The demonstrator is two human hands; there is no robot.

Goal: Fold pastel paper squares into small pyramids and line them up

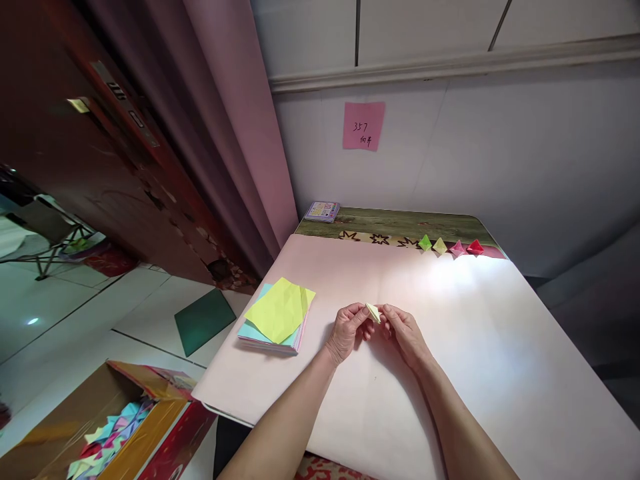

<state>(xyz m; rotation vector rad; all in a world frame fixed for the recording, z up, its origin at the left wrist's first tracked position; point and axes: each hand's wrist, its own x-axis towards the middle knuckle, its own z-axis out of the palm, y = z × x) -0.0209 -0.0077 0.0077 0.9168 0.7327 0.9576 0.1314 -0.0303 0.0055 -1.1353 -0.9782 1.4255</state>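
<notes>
Between my two hands, above the middle of the pale pink table covering, is a small pale yellow folded paper piece (373,313). My left hand (349,331) pinches its left side between thumb and fingers. The fingertips of my right hand (401,329) close on its right side. To the left lies a stack of coloured paper sheets (270,344), with a creased yellow sheet (280,310) turned askew on top. Farther back, green (425,243), pale yellow (440,246), pink (457,249) and red (475,247) folded paper pieces stand in a row.
A cardboard box (165,427) holding many folded paper pieces (113,437) stands beside the table's left edge. Small cards (323,211) lie at the back left corner of the table (400,219). A pink note (363,126) is stuck on the wall; a green sheet (205,321) lies on the floor.
</notes>
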